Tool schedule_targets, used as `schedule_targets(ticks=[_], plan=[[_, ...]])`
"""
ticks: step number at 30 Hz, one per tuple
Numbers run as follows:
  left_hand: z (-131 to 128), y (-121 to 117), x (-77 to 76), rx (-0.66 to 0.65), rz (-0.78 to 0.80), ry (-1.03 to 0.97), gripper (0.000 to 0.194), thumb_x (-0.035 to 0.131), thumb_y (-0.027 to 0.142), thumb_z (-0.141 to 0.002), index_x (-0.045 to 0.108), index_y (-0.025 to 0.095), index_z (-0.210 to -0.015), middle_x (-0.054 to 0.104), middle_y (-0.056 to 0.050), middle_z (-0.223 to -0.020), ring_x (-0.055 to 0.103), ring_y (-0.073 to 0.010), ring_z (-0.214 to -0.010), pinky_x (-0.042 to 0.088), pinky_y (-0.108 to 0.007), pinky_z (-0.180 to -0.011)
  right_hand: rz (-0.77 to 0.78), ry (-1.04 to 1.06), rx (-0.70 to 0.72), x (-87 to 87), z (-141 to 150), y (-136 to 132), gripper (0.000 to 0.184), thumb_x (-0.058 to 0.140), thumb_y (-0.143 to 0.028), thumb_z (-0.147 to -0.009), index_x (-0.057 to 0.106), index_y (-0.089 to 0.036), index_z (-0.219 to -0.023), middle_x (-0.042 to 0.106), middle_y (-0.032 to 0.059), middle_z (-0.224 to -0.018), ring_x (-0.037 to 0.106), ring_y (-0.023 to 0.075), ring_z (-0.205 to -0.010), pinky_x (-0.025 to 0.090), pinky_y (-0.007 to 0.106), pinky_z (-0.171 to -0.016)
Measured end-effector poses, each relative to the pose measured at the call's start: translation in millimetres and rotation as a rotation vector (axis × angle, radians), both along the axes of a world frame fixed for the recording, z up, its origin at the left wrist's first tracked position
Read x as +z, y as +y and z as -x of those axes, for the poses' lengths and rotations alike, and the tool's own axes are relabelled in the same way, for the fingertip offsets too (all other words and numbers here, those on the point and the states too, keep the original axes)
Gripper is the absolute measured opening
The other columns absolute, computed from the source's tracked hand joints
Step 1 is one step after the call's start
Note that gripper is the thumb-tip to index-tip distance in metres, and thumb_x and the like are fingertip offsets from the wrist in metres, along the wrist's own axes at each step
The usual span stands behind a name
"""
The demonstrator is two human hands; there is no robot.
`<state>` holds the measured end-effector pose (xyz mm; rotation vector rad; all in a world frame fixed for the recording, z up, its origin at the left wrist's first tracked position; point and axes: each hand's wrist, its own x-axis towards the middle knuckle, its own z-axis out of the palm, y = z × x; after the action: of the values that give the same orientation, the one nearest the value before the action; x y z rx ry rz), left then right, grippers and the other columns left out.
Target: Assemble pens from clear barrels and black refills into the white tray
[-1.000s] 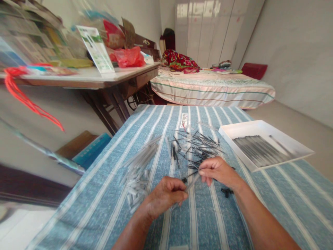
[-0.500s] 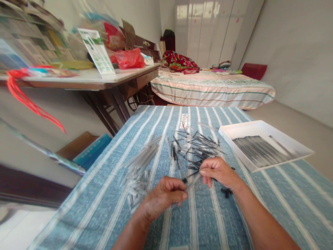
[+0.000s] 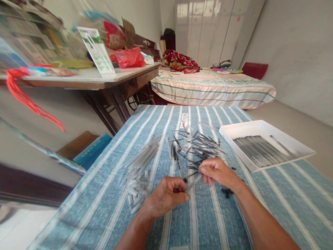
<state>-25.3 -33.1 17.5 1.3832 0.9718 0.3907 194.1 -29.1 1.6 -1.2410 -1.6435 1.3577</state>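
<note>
A translucent pen barrel point(image 3: 194, 183) slants between my two hands above the cloth. Its lower left end is pinched by my left hand point(image 3: 169, 195), thumb against curled fingers. The upper right end sits in the closed fingertips of my right hand point(image 3: 217, 172), which hide it. Just beyond my right hand lies a loose heap of thin black pen refills point(image 3: 204, 147). Left of that, clear barrels point(image 3: 143, 156) lie in a bundle, with a pile of short translucent caps point(image 3: 135, 191) nearer my left forearm. Small black plugs point(image 3: 227, 192) rest beside my right wrist.
At the right, a white box point(image 3: 253, 166) holds a row of assembled pens point(image 3: 260, 149). A blue striped cloth point(image 3: 104, 215) covers the table. To the left stands a sewing table point(image 3: 125, 74) with bags and a card; a bed point(image 3: 213, 85) is behind.
The tip of the barrel that stuck out below my left hand no longer shows. My left thumb has shifted slightly, while my right hand stays almost where it was.
</note>
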Motion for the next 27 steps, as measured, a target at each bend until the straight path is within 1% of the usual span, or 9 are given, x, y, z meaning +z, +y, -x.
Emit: schedule_targets(ticks=[3, 5, 7, 9, 14, 16, 20, 25, 27], plan=[[0.3, 0.2, 0.4, -0.004, -0.01, 0.007, 0.014, 0.064, 0.023, -0.061, 0.056, 0.012, -0.061, 0.041, 0.007, -0.049, 0.033, -0.0058, -0.048, 0.021, -0.021, -0.046, 0.003, 0.033, 0.006, 1.3, 0.6, -0.5, 0.026, 0.062, -0.041, -0.075, 0.058, -0.016, -0.076, 0.061, -0.0025, -0.055, 0.054, 0.0089, -0.04, 0.04, 0.018, -0.04], [0.2, -0.1, 0.9, -0.008, -0.005, 0.013, 0.013, 0.064, 0.022, -0.06, 0.056, 0.012, -0.061, 0.041, 0.007, -0.049, 0.034, -0.0058, -0.048, 0.022, -0.021, -0.046, -0.005, -0.004, 0.014, 1.3, 2.9, -0.8, 0.028, 0.061, -0.04, -0.075, 0.054, -0.016, -0.064, 0.059, -0.0029, -0.049, 0.051, 0.0079, -0.037, 0.038, 0.017, -0.038], [0.1, -0.3, 1.2, -0.015, 0.003, 0.017, 0.013, 0.064, 0.022, -0.06, 0.056, 0.012, -0.06, 0.041, 0.007, -0.049, 0.034, -0.0058, -0.048, 0.022, -0.021, -0.046, -0.007, -0.06, 0.01, 0.6, 5.2, -0.8, 0.038, 0.057, -0.043, -0.078, 0.048, -0.016, -0.053, 0.055, -0.0033, -0.042, 0.045, 0.0063, -0.032, 0.033, 0.016, -0.034], [0.3, 0.0, 1.0, -0.014, 0.002, 0.015, 0.013, 0.063, 0.022, -0.06, 0.055, 0.012, -0.06, 0.041, 0.007, -0.048, 0.033, -0.0058, -0.047, 0.022, -0.021, -0.046, -0.005, -0.097, -0.004, -0.3, 6.0, -0.4, 0.045, 0.052, -0.047, -0.08, 0.045, -0.017, -0.048, 0.051, -0.0033, -0.039, 0.042, 0.0055, -0.029, 0.03, 0.016, -0.033], [1.0, 1.9, -0.6, 0.002, -0.018, 0.034, 0.013, 0.063, 0.023, -0.061, 0.055, 0.013, -0.059, 0.04, 0.007, -0.048, 0.033, -0.0059, -0.048, 0.021, -0.021, -0.046, -0.006, -0.018, -0.013, 0.0, 2.1, -0.4, 0.029, 0.059, -0.044, -0.076, 0.055, -0.017, -0.071, 0.059, -0.0032, -0.051, 0.051, 0.0082, -0.037, 0.038, 0.017, -0.038], [1.0, 2.0, -1.0, -0.003, -0.015, 0.04, 0.013, 0.063, 0.023, -0.061, 0.055, 0.013, -0.06, 0.041, 0.007, -0.049, 0.033, -0.0061, -0.048, 0.022, -0.021, -0.046, -0.002, -0.029, -0.005, 0.0, 1.6, -0.9, 0.029, 0.06, -0.044, -0.075, 0.054, -0.017, -0.068, 0.059, -0.0031, -0.05, 0.051, 0.0081, -0.037, 0.037, 0.017, -0.037], [0.5, 1.4, 0.0, -0.008, -0.011, 0.045, 0.014, 0.064, 0.024, -0.06, 0.055, 0.013, -0.059, 0.041, 0.007, -0.049, 0.034, -0.0064, -0.048, 0.021, -0.021, -0.047, 0.007, -0.096, -0.001, -0.4, 2.6, -1.1, 0.047, 0.046, -0.052, -0.082, 0.045, -0.017, -0.051, 0.053, -0.0024, -0.04, 0.043, 0.0057, -0.029, 0.03, 0.016, -0.032], [0.1, 1.0, 2.4, -0.004, -0.014, 0.053, 0.015, 0.064, 0.025, -0.06, 0.055, 0.013, -0.059, 0.041, 0.007, -0.048, 0.033, -0.0064, -0.048, 0.021, -0.022, -0.047, -0.002, -0.066, -0.013, 1.2, 3.8, -0.9, 0.033, 0.058, -0.047, -0.076, 0.053, -0.017, -0.064, 0.058, -0.0032, -0.048, 0.049, 0.0075, -0.035, 0.034, 0.016, -0.036], [-0.1, 1.1, 2.4, -0.014, -0.016, 0.056, 0.016, 0.065, 0.026, -0.06, 0.055, 0.013, -0.059, 0.04, 0.007, -0.048, 0.033, -0.0063, -0.048, 0.021, -0.022, -0.047, 0.008, -0.08, -0.014, 1.3, 4.7, -0.8, 0.038, 0.054, -0.049, -0.078, 0.05, -0.017, -0.058, 0.056, -0.0036, -0.044, 0.047, 0.0069, -0.033, 0.033, 0.016, -0.035]])
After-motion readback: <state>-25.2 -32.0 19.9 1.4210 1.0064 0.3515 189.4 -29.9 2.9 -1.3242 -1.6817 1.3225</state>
